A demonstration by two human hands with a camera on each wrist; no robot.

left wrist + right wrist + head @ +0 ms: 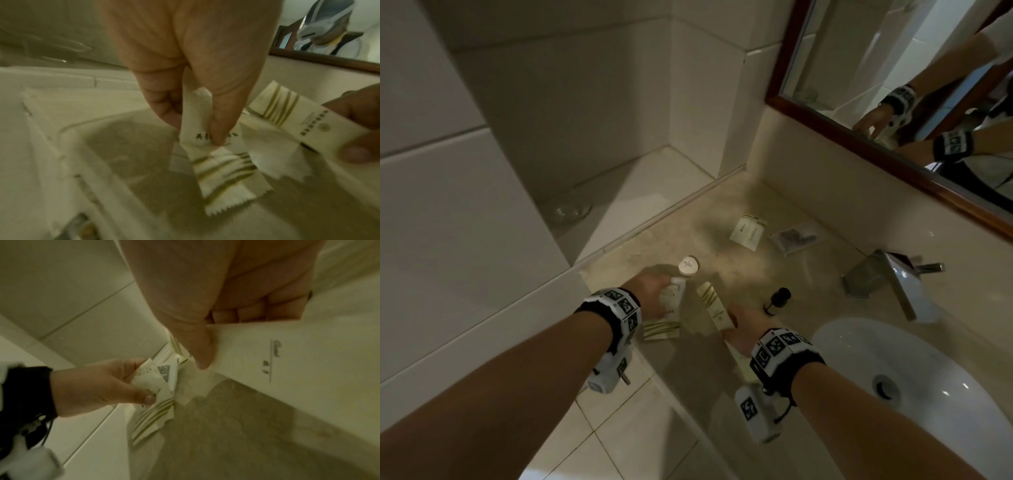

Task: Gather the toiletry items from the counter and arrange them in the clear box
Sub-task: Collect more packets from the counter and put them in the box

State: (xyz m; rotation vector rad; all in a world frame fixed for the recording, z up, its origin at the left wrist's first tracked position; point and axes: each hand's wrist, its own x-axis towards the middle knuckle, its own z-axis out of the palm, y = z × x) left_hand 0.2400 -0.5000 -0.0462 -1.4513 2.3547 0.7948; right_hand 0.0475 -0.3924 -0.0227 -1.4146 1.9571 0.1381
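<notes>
Over counter's left end, your left hand [650, 291] pinches a cream gold-striped sachet [218, 165] by its top so it hangs free; right hand [739, 325] grips a cream striped carton [714, 308]. Clear box [82, 146] sits just below, prob. for drop-in.

The beige stone counter [722, 219] carried a white sachet [747, 230] and a clear packet [796, 237] near its back edge. A round white cap [688, 265] stood toward the left end. A small black bottle [779, 298] lay beside the sunken white basin [893, 370], with the chrome faucet [887, 281] behind.
</notes>
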